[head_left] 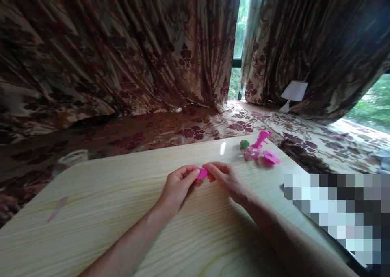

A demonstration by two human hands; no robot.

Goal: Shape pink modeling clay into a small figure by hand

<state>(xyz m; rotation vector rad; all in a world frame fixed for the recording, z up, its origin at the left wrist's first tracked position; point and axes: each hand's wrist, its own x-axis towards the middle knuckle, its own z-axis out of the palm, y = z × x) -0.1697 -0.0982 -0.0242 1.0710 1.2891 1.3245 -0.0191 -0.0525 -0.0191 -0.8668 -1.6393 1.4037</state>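
At the centre of the frame, we see two bare hands meeting over one small bright-pink piece (pixel 202 173). The left hand (pixel 182 184) pinches its left side, thumb on top; the right hand (pixel 224 178) pinches its right side. Fingertips cover both edges, so we cannot make out its full outline. The piece is held above a pale wood-grain table (pixel 128 195). Right of centre, farther back, we count four pieces close together: one green (pixel 244 144), one tall hot-pink (pixel 262 139), one light-pink (pixel 251 153) and one flat, round hot-pink (pixel 271 158). At lower left lies one thin pink strip (pixel 57 209). Patterned curtains (pixel 122 45) fill the top, parted at a narrow window (pixel 239 37). At upper right we find one white lamp (pixel 295 91); at lower right, a pixelated patch hides what is there.
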